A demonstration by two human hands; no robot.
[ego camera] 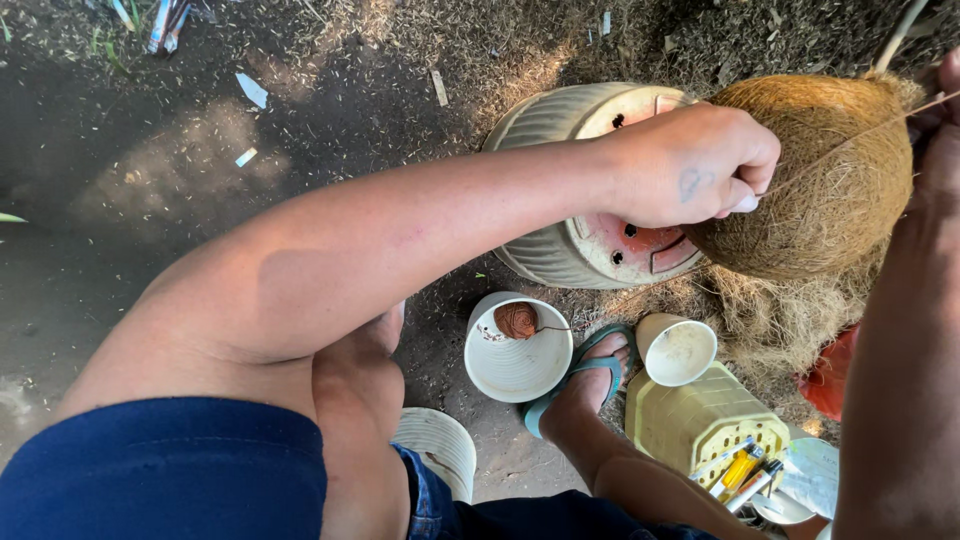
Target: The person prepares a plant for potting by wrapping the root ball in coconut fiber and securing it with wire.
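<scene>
Fibrous brown coconut husk (pixel 820 175) sits directly right of your left hand (pixel 690 165), which is clenched on a husk strand (pixel 850 135) running right to your right hand (pixel 940 120); that grip cannot be determined

Open dirt ground (pixel 180 180) lies free to the left, while the overturned ribbed pot (pixel 580 200), white bowl (pixel 517 352), small cup (pixel 677 349), yellow basket (pixel 700 418) and sandalled foot (pixel 590 380) crowd the space below the coconut husk (pixel 830 170).
</scene>
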